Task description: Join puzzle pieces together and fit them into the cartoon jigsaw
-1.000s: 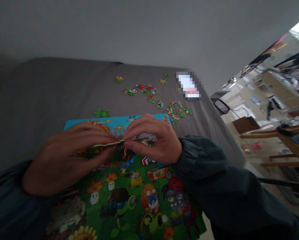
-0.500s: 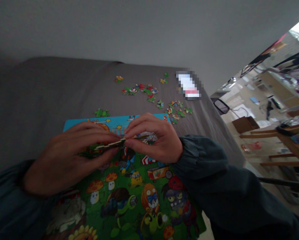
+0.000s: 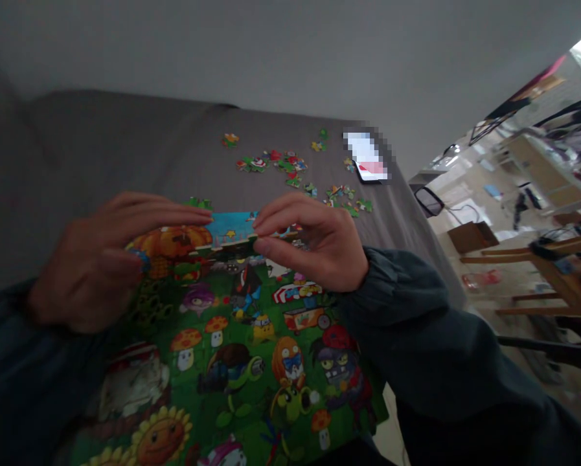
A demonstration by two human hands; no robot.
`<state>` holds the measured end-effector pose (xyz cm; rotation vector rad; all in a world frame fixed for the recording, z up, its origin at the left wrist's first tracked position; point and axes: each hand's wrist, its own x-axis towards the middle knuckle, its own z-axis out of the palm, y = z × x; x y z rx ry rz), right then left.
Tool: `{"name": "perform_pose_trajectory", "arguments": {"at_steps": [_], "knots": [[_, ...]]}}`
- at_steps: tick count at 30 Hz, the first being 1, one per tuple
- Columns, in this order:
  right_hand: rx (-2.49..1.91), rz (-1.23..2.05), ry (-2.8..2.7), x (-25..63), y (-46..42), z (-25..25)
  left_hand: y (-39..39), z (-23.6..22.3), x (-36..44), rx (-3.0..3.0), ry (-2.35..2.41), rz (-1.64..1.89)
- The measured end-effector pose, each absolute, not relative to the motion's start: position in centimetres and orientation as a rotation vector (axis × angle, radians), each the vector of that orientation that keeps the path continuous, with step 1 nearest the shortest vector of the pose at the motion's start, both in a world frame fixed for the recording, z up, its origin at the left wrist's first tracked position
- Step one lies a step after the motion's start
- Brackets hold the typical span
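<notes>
A colourful cartoon jigsaw puzzle lies in front of me on a grey cloth-covered surface. My right hand pinches a strip of joined puzzle pieces between thumb and forefinger, held just above the puzzle's far edge. My left hand is at the strip's left end, its fingers stretched towards it and blurred by motion; whether they grip the strip I cannot make out. Both forearms wear dark teal sleeves.
Several loose puzzle pieces lie scattered on the grey surface beyond the puzzle. A pixelated flat object sits at the far right edge. Off the right edge is a lower room with wooden furniture and a cardboard box.
The strip of pieces and both hands have risen and shifted slightly away from me. My left hand drew back to the left along the strip. The view tilted down.
</notes>
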<state>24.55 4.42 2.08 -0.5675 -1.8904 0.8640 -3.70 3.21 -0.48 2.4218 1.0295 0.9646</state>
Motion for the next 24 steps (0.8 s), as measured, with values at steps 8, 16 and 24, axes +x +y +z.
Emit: {"name": "perform_pose_trajectory", "arguments": {"at_steps": [8,16,24], "knots": [[-0.657,0.902,-1.872,25.9,1.3,3.2,2.8,0.3,-1.6,2.241,1.376,0.945],[-0.782,0.954,-1.931,25.9,-4.8,4.2,3.1,0.6,-1.4,2.426,1.402,0.763],[-0.823,0.963,-1.958,23.9,-9.6,3.8,2.8,0.7,-0.9,2.513,1.346,0.700]]}}
